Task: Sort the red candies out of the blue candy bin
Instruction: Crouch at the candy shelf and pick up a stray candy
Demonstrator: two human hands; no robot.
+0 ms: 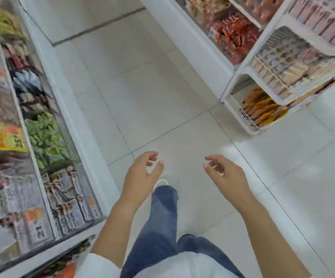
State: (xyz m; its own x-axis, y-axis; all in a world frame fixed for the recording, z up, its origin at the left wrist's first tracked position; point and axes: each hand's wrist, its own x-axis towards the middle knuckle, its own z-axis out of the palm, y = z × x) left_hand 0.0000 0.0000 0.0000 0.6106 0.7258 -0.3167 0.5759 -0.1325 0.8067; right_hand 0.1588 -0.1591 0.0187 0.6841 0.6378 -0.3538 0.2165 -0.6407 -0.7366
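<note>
Both hands [142,173] [225,173] hang empty over floor [162,87] between shelves [248,57].

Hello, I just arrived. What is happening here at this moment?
A person is standing or walking in a shop aisle, seen from a head camera. The left hand and the right hand are both held out in front over the tiled floor, fingers loosely curled, holding nothing. A glass-fronted shelf of packets runs along the left, and a white rack of snacks stands on the right. No blue candy bin or red candies can be made out, so the sorting has not visibly begun.
</note>
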